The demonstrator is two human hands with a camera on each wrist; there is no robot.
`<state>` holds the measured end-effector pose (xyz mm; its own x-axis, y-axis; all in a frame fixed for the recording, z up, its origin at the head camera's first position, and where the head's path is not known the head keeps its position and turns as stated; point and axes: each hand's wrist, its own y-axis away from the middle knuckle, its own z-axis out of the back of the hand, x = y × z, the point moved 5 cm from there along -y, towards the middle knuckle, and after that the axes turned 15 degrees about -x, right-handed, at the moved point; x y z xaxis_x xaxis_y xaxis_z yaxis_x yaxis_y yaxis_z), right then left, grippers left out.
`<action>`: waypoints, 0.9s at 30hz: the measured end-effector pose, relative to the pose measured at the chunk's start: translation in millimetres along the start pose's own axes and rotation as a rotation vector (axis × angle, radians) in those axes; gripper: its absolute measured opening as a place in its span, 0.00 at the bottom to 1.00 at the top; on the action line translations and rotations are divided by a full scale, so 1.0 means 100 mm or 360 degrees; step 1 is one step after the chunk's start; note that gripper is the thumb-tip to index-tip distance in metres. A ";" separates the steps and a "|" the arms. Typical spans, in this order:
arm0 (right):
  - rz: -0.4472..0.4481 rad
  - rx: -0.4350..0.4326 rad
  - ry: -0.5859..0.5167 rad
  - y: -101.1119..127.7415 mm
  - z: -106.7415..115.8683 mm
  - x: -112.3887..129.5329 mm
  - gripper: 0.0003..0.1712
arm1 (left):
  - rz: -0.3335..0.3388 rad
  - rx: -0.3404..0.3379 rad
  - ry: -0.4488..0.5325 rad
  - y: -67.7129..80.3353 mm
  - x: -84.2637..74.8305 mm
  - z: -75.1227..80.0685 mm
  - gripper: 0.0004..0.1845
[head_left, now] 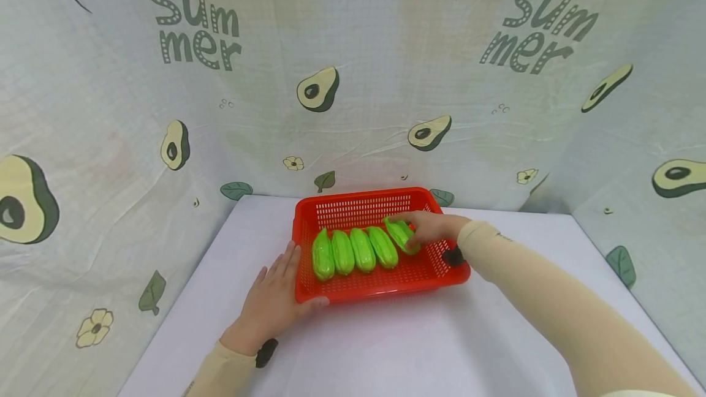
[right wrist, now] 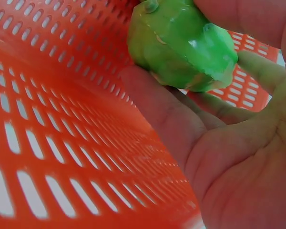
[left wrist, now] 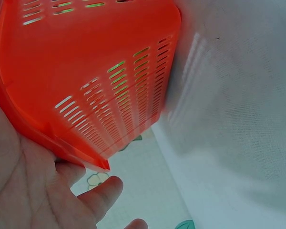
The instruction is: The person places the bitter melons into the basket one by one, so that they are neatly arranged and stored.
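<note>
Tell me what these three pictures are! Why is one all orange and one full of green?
They show one moment, filmed by three small cameras a person wears. The big picture comes from a camera on the head, looking down at a white table. On it stands a red plastic basket with slotted walls, holding five green ridged toy vegetables. Four lie side by side. The right hand grips the fifth green toy vegetable inside the basket. The left hand lies against the basket's near left corner. The orange picture is from the left wrist: the basket's outside wall, very close. The green one is from the right wrist: the toy between the fingers.
</note>
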<state>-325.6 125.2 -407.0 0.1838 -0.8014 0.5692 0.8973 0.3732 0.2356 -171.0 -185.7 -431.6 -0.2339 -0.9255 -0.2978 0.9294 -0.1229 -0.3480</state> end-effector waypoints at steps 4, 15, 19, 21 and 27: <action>-0.0021 -0.0014 0.0032 -0.02 -0.03 -0.03 0.44 | -0.0006 -0.0005 -0.0007 0.00 0.00 0.01 0.63; 0.0016 0.0041 0.0106 -0.01 -0.12 -0.04 0.44 | -0.0009 -0.0023 0.0002 -0.01 0.00 0.01 0.62; 0.0000 0.0066 0.0108 0.01 -0.14 -0.03 0.44 | -0.0010 -0.0027 0.0006 -0.01 0.00 0.02 0.62; 0.0003 0.0071 0.0101 0.01 -0.15 -0.03 0.45 | -0.0012 -0.0029 0.0004 -0.01 0.00 0.02 0.62; 0.0017 0.0054 0.0105 -0.02 -0.19 -0.06 0.45 | -0.0010 -0.0011 0.0000 -0.01 0.00 0.01 0.63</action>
<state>-321.3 120.7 -426.0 0.2205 -0.8257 0.5193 0.8812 0.3969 0.2569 -171.9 -186.3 -430.0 -0.2398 -0.9248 -0.2954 0.9258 -0.1262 -0.3562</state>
